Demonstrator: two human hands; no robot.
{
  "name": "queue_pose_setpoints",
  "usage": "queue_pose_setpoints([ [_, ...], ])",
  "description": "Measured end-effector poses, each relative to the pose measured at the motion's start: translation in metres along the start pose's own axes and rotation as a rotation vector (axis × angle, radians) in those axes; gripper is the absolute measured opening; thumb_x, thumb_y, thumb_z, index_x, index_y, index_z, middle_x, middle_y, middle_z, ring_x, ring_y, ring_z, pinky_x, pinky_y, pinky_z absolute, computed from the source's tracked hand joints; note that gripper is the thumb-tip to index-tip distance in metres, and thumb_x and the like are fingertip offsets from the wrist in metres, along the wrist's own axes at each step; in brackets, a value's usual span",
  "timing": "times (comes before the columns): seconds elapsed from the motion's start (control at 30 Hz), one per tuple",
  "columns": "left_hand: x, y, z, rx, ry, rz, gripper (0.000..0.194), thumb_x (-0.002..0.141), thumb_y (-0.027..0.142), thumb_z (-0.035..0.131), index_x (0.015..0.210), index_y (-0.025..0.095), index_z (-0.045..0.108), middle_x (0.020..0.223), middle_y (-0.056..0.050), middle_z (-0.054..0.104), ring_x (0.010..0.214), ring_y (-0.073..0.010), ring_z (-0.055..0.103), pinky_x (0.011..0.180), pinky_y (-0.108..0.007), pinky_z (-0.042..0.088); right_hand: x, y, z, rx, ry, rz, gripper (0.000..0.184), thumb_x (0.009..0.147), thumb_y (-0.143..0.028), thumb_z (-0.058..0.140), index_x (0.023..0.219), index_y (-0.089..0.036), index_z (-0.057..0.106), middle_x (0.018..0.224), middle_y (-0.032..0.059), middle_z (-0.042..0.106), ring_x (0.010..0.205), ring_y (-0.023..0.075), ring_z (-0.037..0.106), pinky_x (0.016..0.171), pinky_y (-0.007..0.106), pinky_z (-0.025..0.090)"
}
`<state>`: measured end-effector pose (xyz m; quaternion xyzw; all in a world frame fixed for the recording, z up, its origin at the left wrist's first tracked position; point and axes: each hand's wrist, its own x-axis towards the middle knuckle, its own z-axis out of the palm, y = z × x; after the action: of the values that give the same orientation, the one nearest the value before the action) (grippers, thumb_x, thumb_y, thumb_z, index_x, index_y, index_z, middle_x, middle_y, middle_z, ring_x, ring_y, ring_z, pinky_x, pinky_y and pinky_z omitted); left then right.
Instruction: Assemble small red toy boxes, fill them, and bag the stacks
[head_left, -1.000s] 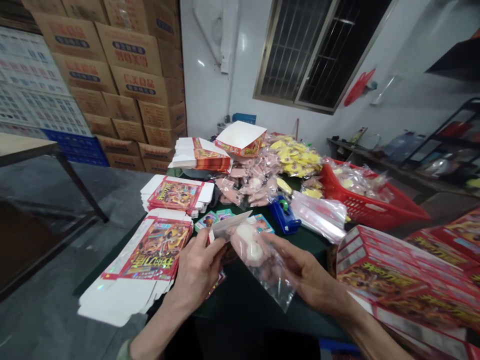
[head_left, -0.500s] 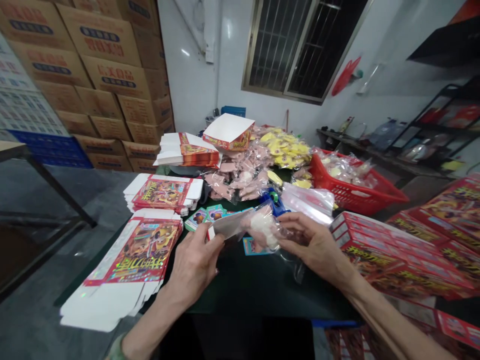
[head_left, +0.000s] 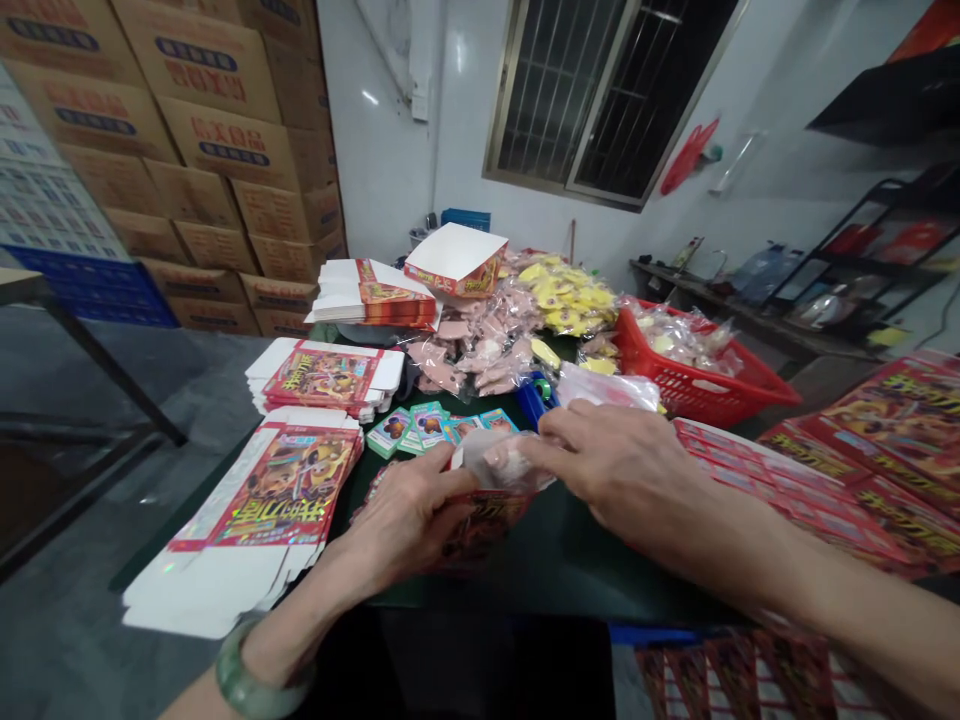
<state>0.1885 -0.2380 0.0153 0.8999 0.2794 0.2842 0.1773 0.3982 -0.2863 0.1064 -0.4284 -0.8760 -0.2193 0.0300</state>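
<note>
**Left hand [head_left: 405, 530] and right hand [head_left: 615, 465] together on a red carton [head_left: 487, 530]**

From my remote screen I see the left hand gripping the carton above the dark surface [head_left: 540, 570]. The right hand's fingers [head_left: 525, 450] press a clear plastic bag [head_left: 504, 462] at the carton's open end. From the hands, small printed cards [head_left: 427, 427] lie at 11 o'clock, flat printed cartons [head_left: 262, 495] at 9 o'clock, and a red plastic basket [head_left: 697, 375] at 1 o'clock.
</note>
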Motion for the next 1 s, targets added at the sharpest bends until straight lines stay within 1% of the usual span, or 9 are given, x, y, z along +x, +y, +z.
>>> queue_pose_setpoints([
  [0.13,0.002,0.007,0.005,-0.005,0.012,0.007,0.024,0.079,0.012,0.051,0.093,0.024,0.066,0.085,-0.003,0.054,0.075,-0.0146,0.054,0.064,-0.025,0.045,0.017,-0.018,0.009,-0.080,-0.031,-0.073,0.014,0.071,-0.006,0.055,0.075,-0.018,0.062,0.067,0.0056,0.057,0.061,0.0167,0.046,0.049,0.029,0.025],
  [0.27,0.002,0.010,0.016,-0.093,0.025,-0.023,0.025,0.077,0.011,0.053,0.094,0.023,0.066,0.089,-0.004,0.058,0.081,-0.0171,0.057,0.071,-0.029,0.048,0.041,-0.026,0.006,-0.020,-0.171,-0.070,0.016,0.073,-0.007,0.055,0.061,-0.017,0.060,0.060,0.0048,0.057,0.051,0.0135,0.044,0.046,0.028,0.024],
  [0.33,0.001,0.008,0.019,-0.151,0.068,-0.045,0.022,0.076,0.009,0.054,0.089,0.022,0.067,0.091,-0.004,0.059,0.082,-0.0177,0.058,0.072,-0.030,0.049,0.049,-0.027,0.001,0.031,-0.167,-0.119,0.013,0.074,-0.008,0.055,0.067,-0.016,0.062,0.065,0.0047,0.059,0.051,0.0122,0.045,0.045,0.026,0.026],
  [0.4,-0.002,0.004,0.020,-0.217,0.123,-0.051,0.022,0.075,0.008,0.056,0.090,0.021,0.066,0.093,-0.004,0.061,0.087,-0.0185,0.058,0.077,-0.032,0.048,0.051,-0.027,-0.002,0.047,-0.040,-0.143,0.013,0.079,-0.010,0.053,0.086,-0.016,0.063,0.081,0.0063,0.062,0.060,0.0128,0.051,0.047,0.024,0.031],
  [0.5,-0.008,0.001,0.015,-0.317,0.180,-0.065,0.024,0.077,0.008,0.057,0.096,0.021,0.064,0.095,-0.004,0.060,0.092,-0.0182,0.057,0.081,-0.032,0.047,0.044,-0.024,0.002,0.032,0.268,0.002,0.024,0.086,-0.018,0.048,0.108,-0.015,0.055,0.097,0.0100,0.060,0.077,0.0169,0.055,0.058,0.026,0.042],
  [0.6,-0.014,0.001,0.009,-0.365,0.193,-0.080,0.018,0.079,0.010,0.055,0.090,0.020,0.064,0.092,-0.004,0.059,0.087,-0.0169,0.057,0.075,-0.029,0.048,0.032,-0.023,0.018,0.105,0.535,0.094,0.019,0.088,-0.020,0.046,0.105,-0.015,0.053,0.085,0.0068,0.059,0.077,0.0168,0.053,0.064,0.027,0.045],
  [0.67,-0.017,0.002,0.008,-0.378,0.178,-0.081,0.015,0.078,0.010,0.056,0.086,0.019,0.064,0.091,-0.005,0.059,0.090,-0.0181,0.057,0.078,-0.031,0.048,0.024,-0.025,0.028,0.148,0.582,0.025,0.017,0.089,-0.015,0.041,0.096,-0.018,0.056,0.076,0.0040,0.057,0.072,0.0151,0.052,0.061,0.026,0.044],
  [0.8,-0.022,0.001,0.010,-0.389,0.182,-0.087,0.019,0.078,0.008,0.056,0.091,0.020,0.064,0.099,-0.005,0.060,0.100,-0.0192,0.055,0.087,-0.033,0.045,0.014,-0.032,0.033,0.184,0.391,-0.107,0.030,0.085,-0.004,0.031,0.096,-0.013,0.057,0.088,0.0109,0.059,0.083,0.0189,0.052,0.064,0.030,0.047],
  [1.0,-0.021,-0.001,0.013,-0.274,0.253,-0.019,0.021,0.079,0.006,0.053,0.093,0.020,0.061,0.094,-0.004,0.057,0.089,-0.0159,0.057,0.076,-0.027,0.048,0.007,-0.039,0.025,0.397,0.230,-0.006,0.026,0.076,-0.005,0.044,0.099,-0.010,0.055,0.110,0.0164,0.053,0.105,0.0256,0.046,0.087,0.043,0.044],
])
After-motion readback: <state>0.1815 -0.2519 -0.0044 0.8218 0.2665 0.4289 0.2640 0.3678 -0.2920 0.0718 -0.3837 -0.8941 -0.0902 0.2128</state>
